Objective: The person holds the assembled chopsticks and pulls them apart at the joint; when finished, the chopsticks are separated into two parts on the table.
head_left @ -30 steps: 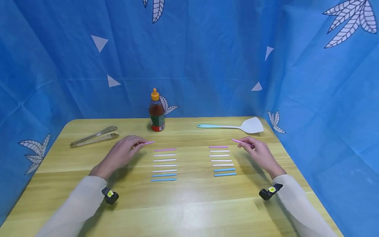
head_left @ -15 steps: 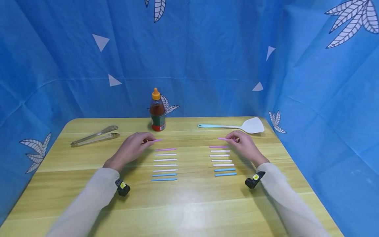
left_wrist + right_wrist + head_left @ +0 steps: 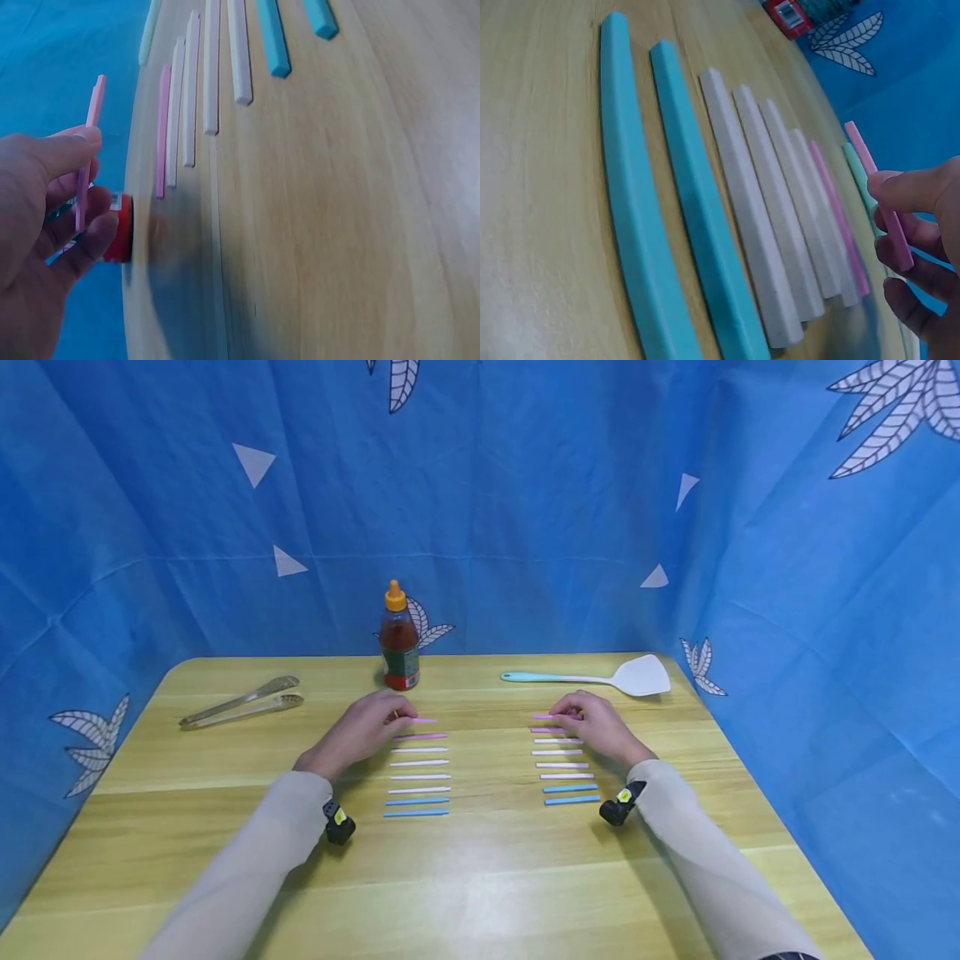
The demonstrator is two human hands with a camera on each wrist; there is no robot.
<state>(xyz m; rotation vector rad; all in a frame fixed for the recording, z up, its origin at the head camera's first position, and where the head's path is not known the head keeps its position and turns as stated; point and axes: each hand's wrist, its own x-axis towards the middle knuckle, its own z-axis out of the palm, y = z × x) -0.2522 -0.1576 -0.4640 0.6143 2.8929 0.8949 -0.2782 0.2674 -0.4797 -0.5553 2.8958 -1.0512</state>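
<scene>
My left hand (image 3: 367, 731) pinches a slim pink stick (image 3: 95, 109) between thumb and fingers. In the head view it is just above the far end of the left row, whose lying pink stick (image 3: 427, 737) comes before several white sticks (image 3: 420, 763) and two blue sticks (image 3: 416, 813). Likewise, my right hand (image 3: 596, 727) pinches another pink stick (image 3: 861, 146), above the far end of the right row. That row has a pink stick (image 3: 838, 217), several white sticks (image 3: 562, 765) and two blue sticks (image 3: 572, 800). Both held sticks look raised off the table in the wrist views.
At the back of the wooden table (image 3: 480, 860) stands a sauce bottle (image 3: 400, 647) with an orange cap. A white-headed spatula (image 3: 641, 677) lies at the back right, metal tongs (image 3: 240, 703) at the left. Blue cloth (image 3: 480, 510) hangs behind and at the sides.
Both hands have moved inward, the left to the right and the right to the left, each carrying its pink stick towards the far end of its row. The lying sticks have stayed put.
</scene>
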